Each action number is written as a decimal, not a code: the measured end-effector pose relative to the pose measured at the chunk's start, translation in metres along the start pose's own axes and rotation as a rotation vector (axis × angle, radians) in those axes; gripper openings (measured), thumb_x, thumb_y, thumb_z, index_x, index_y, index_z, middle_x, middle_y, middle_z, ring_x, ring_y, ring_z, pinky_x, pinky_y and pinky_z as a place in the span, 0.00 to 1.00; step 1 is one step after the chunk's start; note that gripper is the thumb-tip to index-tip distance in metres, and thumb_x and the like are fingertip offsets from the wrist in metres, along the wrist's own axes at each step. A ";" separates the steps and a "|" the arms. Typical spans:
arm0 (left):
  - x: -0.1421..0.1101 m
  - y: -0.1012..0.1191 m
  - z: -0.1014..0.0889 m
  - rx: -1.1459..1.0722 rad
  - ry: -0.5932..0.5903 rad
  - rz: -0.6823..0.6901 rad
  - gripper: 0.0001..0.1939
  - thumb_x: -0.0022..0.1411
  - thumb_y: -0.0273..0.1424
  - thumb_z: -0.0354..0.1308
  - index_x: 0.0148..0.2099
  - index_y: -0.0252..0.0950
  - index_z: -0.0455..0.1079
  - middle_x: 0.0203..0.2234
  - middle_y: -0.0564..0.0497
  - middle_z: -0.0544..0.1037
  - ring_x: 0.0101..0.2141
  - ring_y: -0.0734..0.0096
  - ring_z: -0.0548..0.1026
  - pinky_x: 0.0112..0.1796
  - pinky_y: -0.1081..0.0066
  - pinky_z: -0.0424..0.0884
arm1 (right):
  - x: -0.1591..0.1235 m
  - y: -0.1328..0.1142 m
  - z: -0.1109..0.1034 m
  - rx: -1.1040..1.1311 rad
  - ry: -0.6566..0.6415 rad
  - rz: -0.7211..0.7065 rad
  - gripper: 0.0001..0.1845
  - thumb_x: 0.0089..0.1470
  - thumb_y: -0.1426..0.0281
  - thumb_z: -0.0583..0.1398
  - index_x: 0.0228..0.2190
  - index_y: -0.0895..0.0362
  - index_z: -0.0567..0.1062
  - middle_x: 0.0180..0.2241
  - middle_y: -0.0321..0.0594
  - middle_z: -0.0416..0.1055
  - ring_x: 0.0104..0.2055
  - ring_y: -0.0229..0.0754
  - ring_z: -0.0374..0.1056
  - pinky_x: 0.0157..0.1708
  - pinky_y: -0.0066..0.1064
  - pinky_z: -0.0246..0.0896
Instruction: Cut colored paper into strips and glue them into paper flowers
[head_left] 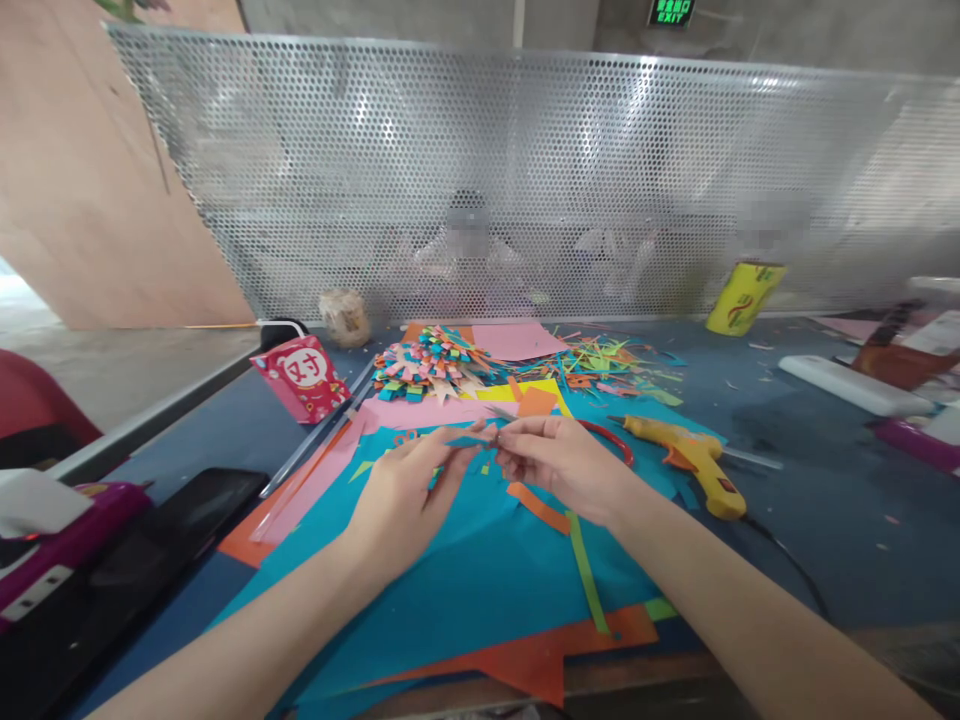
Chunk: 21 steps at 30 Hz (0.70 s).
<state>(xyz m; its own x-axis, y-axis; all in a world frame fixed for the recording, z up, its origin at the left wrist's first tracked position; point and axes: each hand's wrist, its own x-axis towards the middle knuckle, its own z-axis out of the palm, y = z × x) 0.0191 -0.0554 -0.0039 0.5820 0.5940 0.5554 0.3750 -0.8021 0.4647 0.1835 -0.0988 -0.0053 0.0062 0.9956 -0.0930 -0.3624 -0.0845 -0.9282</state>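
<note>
Nearest, orange paper (525,660) stuck out from under the blue paper (480,560) along the near edge of the surface (810,500). On the blue paper, a green strip (587,575) ran slantwise to the right of the middle, and an orange strip (538,508) lay just beyond its far end. At the left, a black slab (202,515) lay beside a purple power strip (45,560) with a white plug (41,503) in it.

Above the blue paper, the left hand (409,490) and the right hand (559,460) met at their fingertips. Both grips were narrow, the thumbs and fingers pinched around a small piece (493,437) between them; it was too small and too covered to tell its shape. A red loop (619,445) showed behind the right hand, partly hidden by it. Right of that, a yellow glue gun (697,455) lay on its side, its black cord (795,565) running toward the near edge.

Beyond the hands lay an orange piece (537,402) on yellow paper (495,391). Farther off sat fringed paper bundles (427,365), with a heap of cut strips (600,362) to their right and a red packet (304,380) to their left. A yellow can (745,298) stood tilted near the perforated screen (525,150). Through the screen a person (469,260) showed dimly, and a green exit sign (670,12) glowed above.
</note>
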 end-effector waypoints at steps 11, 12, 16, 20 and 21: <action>-0.002 0.003 0.001 -0.122 0.011 -0.158 0.10 0.58 0.34 0.49 0.33 0.38 0.71 0.27 0.53 0.78 0.27 0.70 0.75 0.28 0.75 0.67 | -0.002 -0.001 0.001 -0.001 0.011 -0.039 0.08 0.32 0.69 0.65 0.18 0.59 0.73 0.15 0.32 0.68 0.19 0.30 0.62 0.23 0.25 0.55; -0.002 0.004 0.002 -0.163 0.026 -0.215 0.10 0.57 0.35 0.50 0.31 0.38 0.70 0.24 0.53 0.77 0.26 0.69 0.74 0.26 0.75 0.67 | -0.002 -0.001 0.001 0.002 0.010 -0.040 0.08 0.32 0.69 0.65 0.18 0.59 0.73 0.15 0.32 0.68 0.19 0.30 0.62 0.23 0.25 0.55; 0.001 0.005 0.004 -0.416 0.080 -0.385 0.10 0.54 0.37 0.53 0.27 0.36 0.66 0.24 0.52 0.77 0.26 0.69 0.74 0.28 0.74 0.68 | -0.001 -0.001 0.001 -0.005 0.003 -0.038 0.08 0.34 0.69 0.65 0.19 0.59 0.73 0.15 0.32 0.68 0.19 0.30 0.62 0.22 0.24 0.55; 0.008 0.003 0.005 -0.721 0.080 -0.474 0.11 0.52 0.37 0.55 0.25 0.35 0.64 0.20 0.55 0.74 0.27 0.71 0.75 0.31 0.74 0.70 | 0.000 0.000 -0.001 -0.154 0.010 -0.074 0.06 0.39 0.68 0.62 0.20 0.58 0.73 0.17 0.32 0.68 0.20 0.30 0.63 0.23 0.24 0.57; 0.009 0.002 0.005 -0.792 0.087 -0.506 0.11 0.51 0.37 0.56 0.25 0.35 0.63 0.19 0.55 0.74 0.26 0.72 0.74 0.31 0.74 0.70 | 0.000 0.000 -0.001 -0.259 0.031 -0.136 0.06 0.40 0.68 0.62 0.21 0.58 0.73 0.18 0.33 0.69 0.21 0.31 0.63 0.23 0.25 0.58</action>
<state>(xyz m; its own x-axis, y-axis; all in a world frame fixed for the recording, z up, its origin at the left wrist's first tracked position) 0.0289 -0.0520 -0.0018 0.4166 0.8881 0.1943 -0.0493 -0.1913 0.9803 0.1839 -0.0993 -0.0059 0.0683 0.9972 0.0313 -0.1063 0.0384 -0.9936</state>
